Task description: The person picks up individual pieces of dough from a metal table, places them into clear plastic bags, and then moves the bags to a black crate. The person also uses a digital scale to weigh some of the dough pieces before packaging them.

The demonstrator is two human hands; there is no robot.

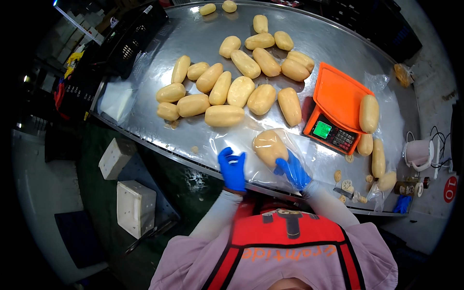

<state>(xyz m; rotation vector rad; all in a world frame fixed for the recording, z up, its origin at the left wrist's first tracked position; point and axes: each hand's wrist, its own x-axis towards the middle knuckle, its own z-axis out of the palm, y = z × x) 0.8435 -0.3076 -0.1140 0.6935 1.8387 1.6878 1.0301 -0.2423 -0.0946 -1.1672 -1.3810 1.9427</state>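
Two blue-gloved hands are held over the near edge of the steel counter (193, 38). The left hand (233, 169) is pressed on a clear plastic bag (241, 145), its grip closed on the film as far as can be seen. The right hand (292, 170) is cupped around a pale, peeled lotus root piece (269, 146), which is gripped from below inside the bag. An orange scale (338, 108) is set to the right.

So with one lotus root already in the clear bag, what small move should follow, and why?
Probably the left hand spreads the clear plastic bag mouth wider: the right hand grips the peeled lotus root through the film, and the bag lies flat and slack on the steel table.
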